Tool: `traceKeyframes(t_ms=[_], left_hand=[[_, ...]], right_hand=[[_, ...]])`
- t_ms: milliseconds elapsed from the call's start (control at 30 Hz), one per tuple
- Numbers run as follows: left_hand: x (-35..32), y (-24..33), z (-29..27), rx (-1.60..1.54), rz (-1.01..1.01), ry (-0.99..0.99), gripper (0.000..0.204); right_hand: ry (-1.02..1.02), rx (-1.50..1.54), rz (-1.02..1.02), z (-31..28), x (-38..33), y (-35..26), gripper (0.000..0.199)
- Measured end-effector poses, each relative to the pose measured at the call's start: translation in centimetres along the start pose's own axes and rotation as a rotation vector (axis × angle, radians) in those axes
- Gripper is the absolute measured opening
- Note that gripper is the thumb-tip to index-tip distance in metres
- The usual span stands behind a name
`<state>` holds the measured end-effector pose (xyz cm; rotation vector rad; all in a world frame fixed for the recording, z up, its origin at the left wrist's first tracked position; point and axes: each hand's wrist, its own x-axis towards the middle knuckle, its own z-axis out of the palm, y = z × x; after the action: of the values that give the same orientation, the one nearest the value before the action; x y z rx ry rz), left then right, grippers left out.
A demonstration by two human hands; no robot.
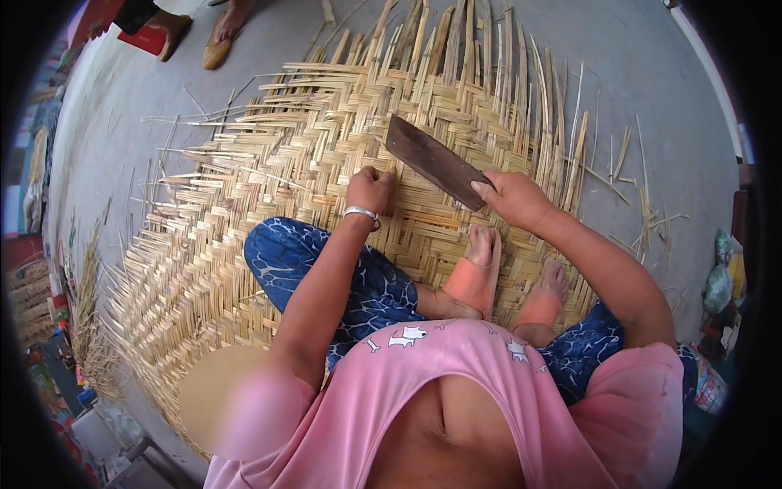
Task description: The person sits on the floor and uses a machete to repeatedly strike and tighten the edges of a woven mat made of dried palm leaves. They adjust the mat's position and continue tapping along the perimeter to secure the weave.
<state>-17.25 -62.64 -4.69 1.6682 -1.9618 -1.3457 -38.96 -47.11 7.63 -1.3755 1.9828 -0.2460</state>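
A large woven mat of split, straw-coloured strips (pixel 326 138) lies on the floor beneath me, with loose strip ends sticking out along its far and left edges. My right hand (pixel 515 198) is closed round the near end of a flat, dark brown, blade-like piece (pixel 433 160). That piece slants over the mat, its far end towards the upper left; whether it is wood or metal I cannot tell. My left hand (pixel 371 191), a silver bangle on its wrist, is closed low at the weave, left of the dark piece. Whatever its fingers pinch is hidden.
My bare feet (pixel 482 244) rest on the mat. Another person's sandalled foot (pixel 218 50) stands at the upper left beside a red flat object (pixel 142 39). Loose strips (pixel 648 216) litter the grey floor at right. Plastic bags (pixel 718 287) sit along the right side, dried stalks (pixel 90 326) at left.
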Motion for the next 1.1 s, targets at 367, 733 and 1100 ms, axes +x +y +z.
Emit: traceKeyframes(t_ms=[367, 733, 1100], left_hand=[[-0.4, -0.6, 0.1, -0.059, 0.065, -0.010, 0.035], [-0.4, -1.5, -0.2, -0.431, -0.019, -0.158, 0.025], [-0.5, 1.0, -1.2, -0.519, -0.135, -0.273, 0.026]], right_hand=[[0.101, -0.332, -0.076, 1.9, -1.2, -1.3, 0.026], [0.146, -0.217, -0.060, 2.4, 0.2, -1.9, 0.030], [0.173, -0.013, -0.018, 2.7, 3.1, -4.1, 0.035]])
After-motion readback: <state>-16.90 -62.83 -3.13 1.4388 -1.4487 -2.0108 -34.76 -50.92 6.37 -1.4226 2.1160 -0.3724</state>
